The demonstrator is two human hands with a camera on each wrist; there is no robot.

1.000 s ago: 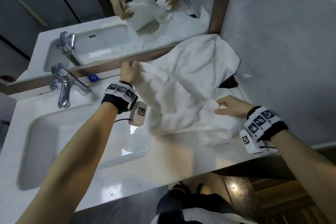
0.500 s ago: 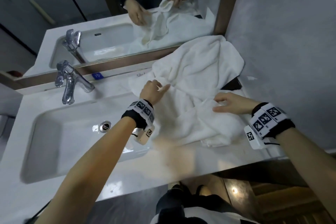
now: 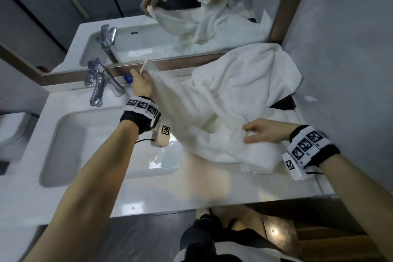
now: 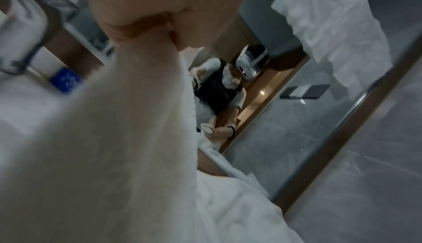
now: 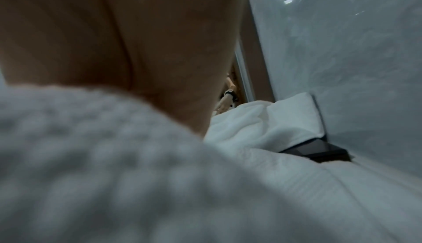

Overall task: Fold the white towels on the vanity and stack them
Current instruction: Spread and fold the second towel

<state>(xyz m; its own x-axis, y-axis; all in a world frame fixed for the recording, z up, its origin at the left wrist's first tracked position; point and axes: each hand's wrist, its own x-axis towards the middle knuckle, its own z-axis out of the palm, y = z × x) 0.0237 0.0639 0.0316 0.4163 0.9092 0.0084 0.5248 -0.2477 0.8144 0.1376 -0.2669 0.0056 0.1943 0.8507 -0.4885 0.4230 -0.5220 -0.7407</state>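
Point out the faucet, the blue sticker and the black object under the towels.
faucet (image 3: pixel 98 89): head view, on the chrome spout.
blue sticker (image 4: pixel 65 80): left wrist view, on its middle.
black object (image 5: pixel 319 150): right wrist view, on its exposed top face.

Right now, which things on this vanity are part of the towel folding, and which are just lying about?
Part of the job:
held towel
back towel
left hand, pinching a towel corner
right hand, on the towel

Just there:
tap
sink
dark object under the back towel
mirror
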